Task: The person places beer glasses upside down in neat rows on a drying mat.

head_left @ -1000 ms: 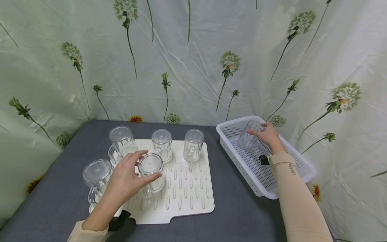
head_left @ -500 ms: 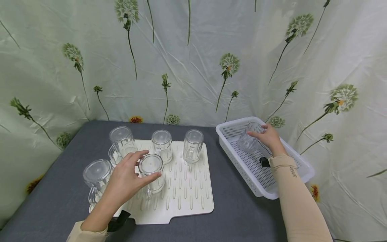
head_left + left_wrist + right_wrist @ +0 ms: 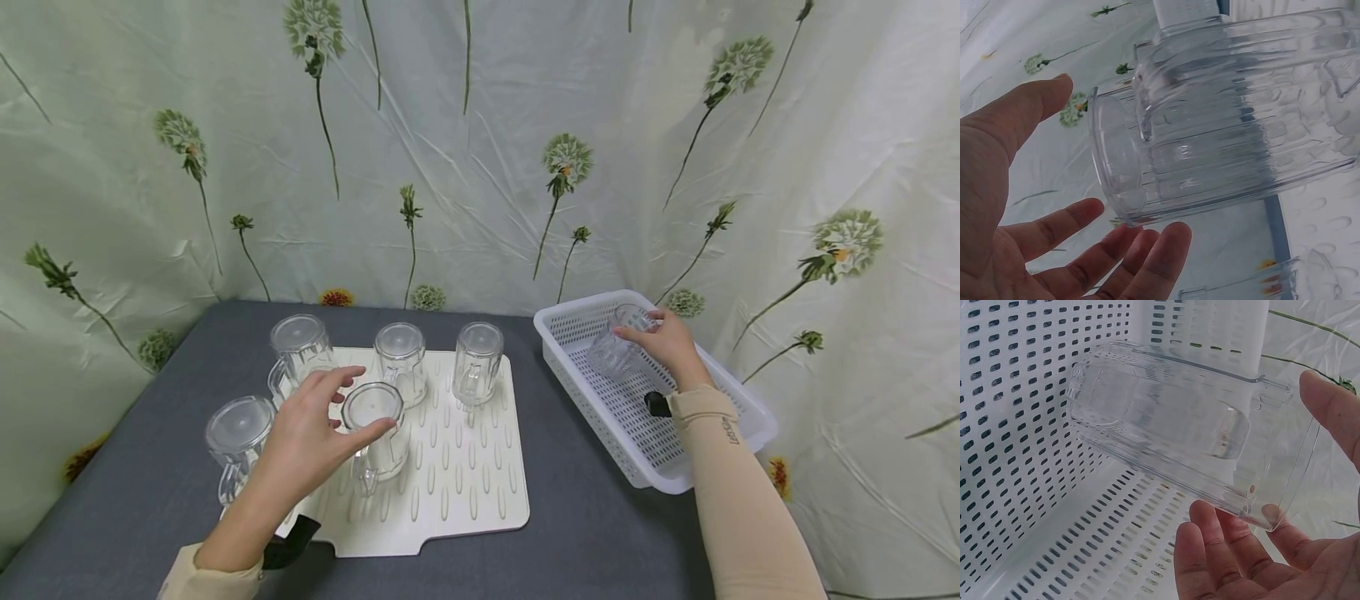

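Observation:
My left hand (image 3: 311,433) hovers around the top of a clear glass mug (image 3: 386,458), which stands on a cream ribbed mat (image 3: 465,492) and appears upside down. In the left wrist view a gap separates the thumb (image 3: 1041,103) from that mug, and the fingertips (image 3: 1172,244) lie close below its end. Over on the right, my right hand (image 3: 666,337) holds one end of another clear glass mug (image 3: 615,354), tilted inside a white perforated basket (image 3: 592,425). The right wrist view shows its thumb and fingers (image 3: 1207,519) on either side of that mug's end.
Several more glass mugs stand on the mat, among them one mug (image 3: 240,429) at the front left and another (image 3: 478,358) at the back right. A dark grey cloth (image 3: 555,542) covers the table. A flower-printed curtain (image 3: 480,167) hangs behind.
My left thumb and fingers have loosened from the front mug and drawn slightly left. The right hand and its mug have stayed nearly still in the basket.

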Available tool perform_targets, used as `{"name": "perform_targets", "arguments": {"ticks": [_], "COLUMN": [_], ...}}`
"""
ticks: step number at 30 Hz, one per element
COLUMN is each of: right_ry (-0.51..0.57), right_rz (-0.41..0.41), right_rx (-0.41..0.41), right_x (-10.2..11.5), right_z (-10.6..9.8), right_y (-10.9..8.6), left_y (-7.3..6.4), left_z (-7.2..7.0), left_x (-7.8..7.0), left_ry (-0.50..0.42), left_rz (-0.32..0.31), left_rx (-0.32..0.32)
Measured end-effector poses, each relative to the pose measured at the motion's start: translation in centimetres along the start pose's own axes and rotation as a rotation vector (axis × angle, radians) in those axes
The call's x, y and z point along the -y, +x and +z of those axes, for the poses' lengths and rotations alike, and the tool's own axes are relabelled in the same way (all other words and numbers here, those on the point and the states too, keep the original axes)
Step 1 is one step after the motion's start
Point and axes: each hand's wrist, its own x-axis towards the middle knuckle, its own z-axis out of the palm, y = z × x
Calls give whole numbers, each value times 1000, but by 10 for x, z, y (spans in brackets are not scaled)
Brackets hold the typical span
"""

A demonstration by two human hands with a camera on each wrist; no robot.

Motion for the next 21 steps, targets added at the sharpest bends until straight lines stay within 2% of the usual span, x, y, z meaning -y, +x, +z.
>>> {"name": "perform_targets", "arguments": {"ticks": [12, 21], "right_ry": [28, 35], "right_rz": [-5, -45], "right_rx": [5, -5], "right_x": [6, 12], "right_z": [-4, -5], "right_y": [-10, -19], "left_y": [2, 4], "left_z": [-2, -4], "left_x": [-4, -7], "left_ry": [-28, -38], "left_rz": [15, 16], "left_rx": [-7, -22]}}
